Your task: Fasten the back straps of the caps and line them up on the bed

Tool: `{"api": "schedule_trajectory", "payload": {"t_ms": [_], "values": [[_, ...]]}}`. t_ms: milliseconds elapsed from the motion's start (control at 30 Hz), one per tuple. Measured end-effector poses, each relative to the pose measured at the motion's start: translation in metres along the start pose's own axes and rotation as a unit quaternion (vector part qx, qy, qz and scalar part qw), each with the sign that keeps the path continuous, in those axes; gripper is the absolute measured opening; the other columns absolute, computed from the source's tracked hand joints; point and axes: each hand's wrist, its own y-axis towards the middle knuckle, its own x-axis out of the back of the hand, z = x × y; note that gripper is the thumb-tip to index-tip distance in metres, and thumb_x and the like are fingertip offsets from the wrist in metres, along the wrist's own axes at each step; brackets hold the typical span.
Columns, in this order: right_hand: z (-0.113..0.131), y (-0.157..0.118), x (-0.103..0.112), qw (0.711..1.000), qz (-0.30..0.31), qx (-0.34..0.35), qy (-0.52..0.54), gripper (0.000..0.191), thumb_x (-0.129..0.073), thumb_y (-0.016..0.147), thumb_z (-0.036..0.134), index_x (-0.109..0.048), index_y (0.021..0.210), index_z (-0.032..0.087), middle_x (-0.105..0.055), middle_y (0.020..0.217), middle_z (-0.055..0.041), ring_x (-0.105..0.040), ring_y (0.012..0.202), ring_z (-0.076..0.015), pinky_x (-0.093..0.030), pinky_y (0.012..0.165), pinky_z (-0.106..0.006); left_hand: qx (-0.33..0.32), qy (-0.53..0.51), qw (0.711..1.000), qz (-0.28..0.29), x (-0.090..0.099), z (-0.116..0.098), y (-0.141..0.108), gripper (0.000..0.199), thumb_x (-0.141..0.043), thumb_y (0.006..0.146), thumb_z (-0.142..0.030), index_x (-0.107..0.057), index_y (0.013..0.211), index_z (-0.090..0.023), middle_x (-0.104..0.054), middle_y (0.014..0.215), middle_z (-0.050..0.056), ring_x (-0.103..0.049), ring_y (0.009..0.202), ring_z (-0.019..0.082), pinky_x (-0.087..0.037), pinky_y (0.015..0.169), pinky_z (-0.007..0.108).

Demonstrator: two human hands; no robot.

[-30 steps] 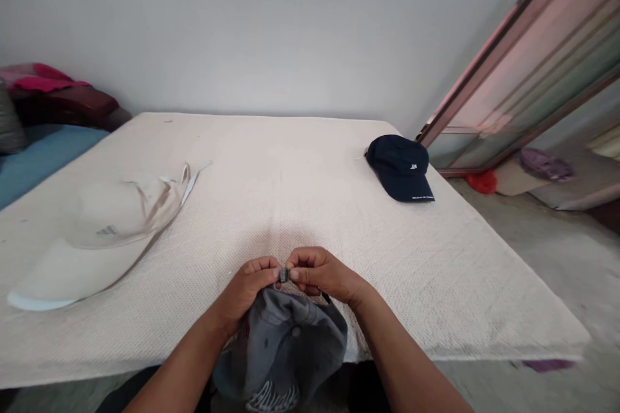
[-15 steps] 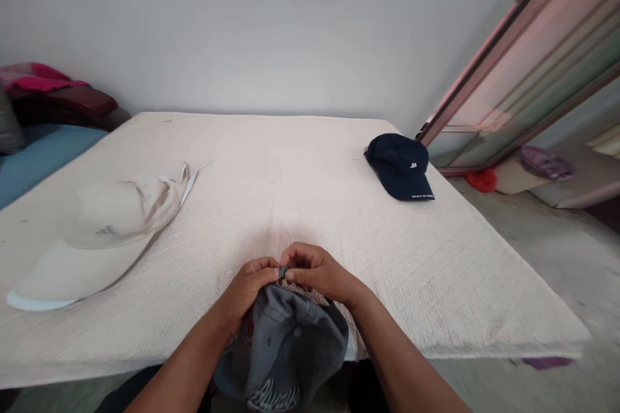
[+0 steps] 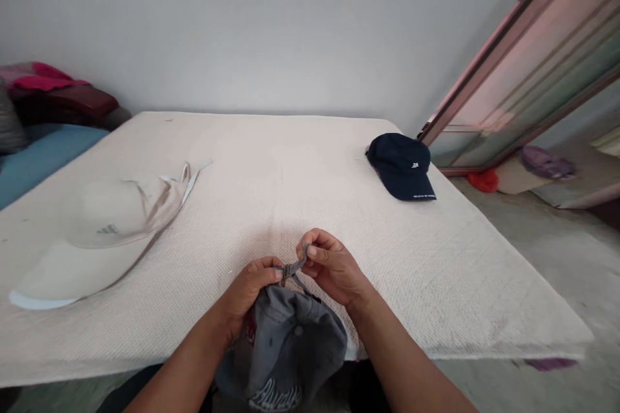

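A grey baseball cap with white stitched lettering rests upside down at the near edge of a white woven-covered bed. Its narrow grey adjuster strap rises from the back of the cap, with a small metal slider on it. My left hand pinches the strap close to the cap, and my right hand pinches the strap's free end. The cap's crown rests against my left wrist.
A beige cap lies on the left of the bed, and a navy cap sits at the far right. Blue and red bedding is piled beyond the left corner. A glass-paned door leans at the right, above a concrete floor.
My hands have drawn apart, with my right hand moving up and to the right. More of the grey strap now shows between my fingers.
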Motion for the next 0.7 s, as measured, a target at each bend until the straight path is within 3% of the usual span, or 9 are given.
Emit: {"api": "schedule_trajectory", "payload": {"t_ms": [300,567,700], "values": [[-0.002,-0.009,-0.001,0.983,0.035,-0.061,-0.168,0.018,-0.073,0.070,0.030,-0.065,0.075,0.015,-0.056,0.059,0.0031,-0.044,0.050,-0.0062,-0.033,0.049,-0.020,0.006,-0.019,1.000,-0.017,-0.001,0.000,-0.004,0.014,-0.071,0.061,-0.018,-0.061,0.069,-0.016,-0.063,0.059,0.000,-0.056,0.051,0.011,-0.040,0.053,0.021],[0.003,-0.009,0.002,1.000,0.013,-0.027,0.000,0.016,-0.076,0.067,0.024,-0.062,0.073,0.017,-0.054,0.060,0.0045,-0.044,0.047,-0.0050,-0.033,0.047,-0.020,0.012,-0.022,1.000,0.018,-0.003,0.006,0.001,0.006,-0.066,0.068,-0.016,-0.060,0.068,-0.015,-0.060,0.059,-0.001,-0.052,0.050,0.009,-0.037,0.052,0.020],[0.006,-0.012,0.006,0.999,0.014,-0.031,-0.024,0.015,-0.076,0.068,0.024,-0.063,0.073,0.017,-0.054,0.060,0.0040,-0.044,0.047,-0.0050,-0.034,0.046,-0.020,0.016,-0.044,0.998,0.032,-0.001,0.008,0.002,0.007,-0.065,0.070,-0.018,-0.059,0.070,-0.015,-0.060,0.060,-0.001,-0.053,0.051,0.010,-0.038,0.053,0.021]]}}
